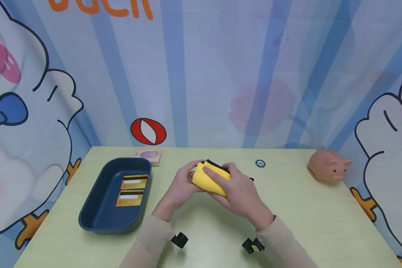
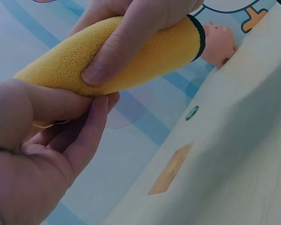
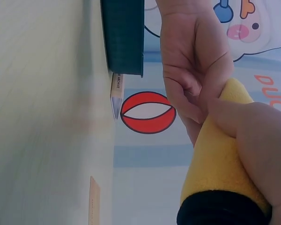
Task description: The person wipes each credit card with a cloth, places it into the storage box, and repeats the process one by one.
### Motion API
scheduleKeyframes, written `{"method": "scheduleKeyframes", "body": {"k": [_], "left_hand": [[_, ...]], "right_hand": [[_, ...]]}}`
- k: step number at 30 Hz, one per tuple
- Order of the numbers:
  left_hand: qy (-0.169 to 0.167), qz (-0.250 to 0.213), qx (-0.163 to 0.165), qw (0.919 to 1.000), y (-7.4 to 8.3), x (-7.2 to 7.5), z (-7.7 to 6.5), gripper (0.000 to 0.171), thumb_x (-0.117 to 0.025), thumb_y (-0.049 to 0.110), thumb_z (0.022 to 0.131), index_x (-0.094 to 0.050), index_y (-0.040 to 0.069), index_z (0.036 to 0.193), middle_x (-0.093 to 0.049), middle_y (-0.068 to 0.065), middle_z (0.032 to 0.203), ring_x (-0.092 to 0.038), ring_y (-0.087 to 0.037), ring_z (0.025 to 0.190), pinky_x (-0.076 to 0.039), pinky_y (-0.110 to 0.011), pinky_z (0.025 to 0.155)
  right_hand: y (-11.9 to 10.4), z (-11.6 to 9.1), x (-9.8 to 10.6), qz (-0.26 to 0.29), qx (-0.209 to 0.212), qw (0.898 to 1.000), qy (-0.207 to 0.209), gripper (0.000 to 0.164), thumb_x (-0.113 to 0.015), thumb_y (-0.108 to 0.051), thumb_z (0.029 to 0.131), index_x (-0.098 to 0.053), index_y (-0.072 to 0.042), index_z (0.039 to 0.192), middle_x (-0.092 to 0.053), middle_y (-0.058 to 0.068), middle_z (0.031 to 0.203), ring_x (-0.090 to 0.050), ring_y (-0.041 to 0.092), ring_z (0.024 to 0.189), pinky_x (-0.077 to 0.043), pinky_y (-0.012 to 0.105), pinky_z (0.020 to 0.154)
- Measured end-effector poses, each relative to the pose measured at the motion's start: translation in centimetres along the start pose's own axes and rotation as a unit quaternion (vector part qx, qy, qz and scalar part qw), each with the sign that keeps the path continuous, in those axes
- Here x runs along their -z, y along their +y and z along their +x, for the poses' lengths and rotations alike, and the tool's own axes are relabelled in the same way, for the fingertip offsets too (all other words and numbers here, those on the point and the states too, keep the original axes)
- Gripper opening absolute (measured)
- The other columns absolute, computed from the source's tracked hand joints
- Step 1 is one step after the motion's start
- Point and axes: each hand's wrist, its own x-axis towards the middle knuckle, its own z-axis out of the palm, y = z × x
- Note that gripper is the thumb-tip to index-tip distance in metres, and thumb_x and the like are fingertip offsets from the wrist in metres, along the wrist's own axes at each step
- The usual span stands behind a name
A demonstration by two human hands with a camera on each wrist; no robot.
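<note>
A yellow plush cloth with black edging, folded or rolled into a thick bundle, is held up above the table between both hands. My left hand grips its left end, the thumb and fingers pinching it in the left wrist view. Across the cloth's side lies the thumb of my right hand, whose fingers wrap behind. In the right wrist view the cloth slants, with its dark edge toward the bottom. Whether anything is inside the bundle is hidden.
At left, a dark blue tray holds two gold cards. Behind it lies a pink box. A small round chip and a pink piggy bank are at right. An orange card lies on the table.
</note>
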Motion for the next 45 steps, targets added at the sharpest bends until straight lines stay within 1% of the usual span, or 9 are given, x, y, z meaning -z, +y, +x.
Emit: {"method": "scheduleKeyframes", "body": {"k": [9,13,18,22,27,31,38,42,45], "left_hand": [[0.009,-0.005,-0.001,0.9999,0.6,0.1,-0.2,0.071,-0.072,-0.014,0.091,-0.052,0.014,0.153,-0.072,-0.017,0.128,-0.073,-0.028,0.110,-0.062,-0.040,0.093],[0.012,-0.013,0.000,0.9998,0.8,0.1,-0.2,0.071,-0.071,-0.013,0.092,-0.050,0.011,0.155,-0.071,-0.018,0.130,-0.073,-0.030,0.112,-0.062,-0.040,0.093],[0.025,-0.024,0.003,0.9994,0.9,0.1,-0.2,0.072,-0.070,-0.014,0.091,-0.048,0.009,0.156,-0.071,-0.021,0.129,-0.073,-0.030,0.112,-0.062,-0.041,0.092],[0.033,-0.026,0.006,0.9991,0.8,0.1,-0.2,0.069,-0.070,-0.013,0.092,-0.053,0.012,0.153,-0.073,-0.019,0.126,-0.074,-0.029,0.110,-0.062,-0.040,0.091],[0.038,-0.029,0.010,0.9988,0.9,0.1,-0.2,0.067,-0.069,-0.014,0.092,-0.057,0.018,0.150,-0.072,-0.015,0.129,-0.072,-0.029,0.112,-0.062,-0.039,0.092],[0.038,-0.028,0.009,0.9989,1.0,0.1,-0.2,0.066,-0.068,-0.013,0.093,-0.058,0.018,0.149,-0.072,-0.015,0.131,-0.072,-0.030,0.114,-0.062,-0.039,0.093],[0.036,-0.030,-0.003,0.9989,1.3,0.4,-0.3,0.064,-0.067,-0.013,0.094,-0.055,0.013,0.152,-0.068,-0.018,0.137,-0.071,-0.031,0.118,-0.062,-0.037,0.091],[0.034,-0.032,-0.009,0.9989,1.6,0.7,-0.4,0.065,-0.068,-0.012,0.093,-0.055,0.011,0.152,-0.070,-0.020,0.133,-0.073,-0.028,0.112,-0.063,-0.034,0.088],[0.035,-0.034,-0.014,0.9987,1.7,0.9,-0.5,0.064,-0.068,-0.011,0.093,-0.055,0.011,0.152,-0.071,-0.021,0.129,-0.074,-0.027,0.107,-0.064,-0.035,0.087]], "right_hand": [[-0.2,0.1,0.3,-0.012,-0.006,1.000,-0.001,0.066,-0.078,-0.044,0.094,-0.053,-0.039,0.154,-0.056,0.024,0.127,-0.062,0.025,0.069,-0.055,0.037,0.052],[-0.2,0.2,0.4,-0.011,-0.006,1.000,0.003,0.065,-0.077,-0.042,0.094,-0.053,-0.039,0.154,-0.054,0.024,0.129,-0.060,0.024,0.066,-0.054,0.036,0.050],[-0.2,0.4,0.5,-0.009,-0.002,1.000,0.010,0.064,-0.078,-0.040,0.094,-0.054,-0.040,0.153,-0.053,0.024,0.130,-0.059,0.023,0.065,-0.054,0.035,0.050],[-0.1,0.5,0.5,-0.008,-0.004,1.000,0.009,0.063,-0.078,-0.039,0.094,-0.055,-0.040,0.153,-0.053,0.024,0.132,-0.061,0.024,0.066,-0.055,0.036,0.050],[0.0,0.5,0.4,-0.011,-0.006,1.000,0.007,0.063,-0.078,-0.038,0.093,-0.055,-0.039,0.152,-0.053,0.024,0.134,-0.062,0.024,0.067,-0.055,0.036,0.050],[0.1,0.4,0.5,-0.010,-0.005,1.000,0.005,0.064,-0.078,-0.038,0.093,-0.055,-0.039,0.153,-0.053,0.023,0.134,-0.063,0.024,0.068,-0.056,0.036,0.051],[0.2,0.4,0.8,-0.011,-0.015,1.000,-0.001,0.064,-0.078,-0.038,0.094,-0.054,-0.039,0.153,-0.054,0.024,0.134,-0.064,0.025,0.071,-0.057,0.037,0.052],[0.5,0.3,0.9,-0.010,-0.021,1.000,-0.004,0.065,-0.078,-0.038,0.094,-0.052,-0.039,0.155,-0.056,0.024,0.132,-0.063,0.025,0.072,-0.057,0.037,0.052],[0.7,0.2,1.0,-0.012,-0.020,1.000,-0.003,0.067,-0.079,-0.038,0.094,-0.052,-0.038,0.155,-0.059,0.022,0.123,-0.062,0.024,0.072,-0.056,0.036,0.052]]}}
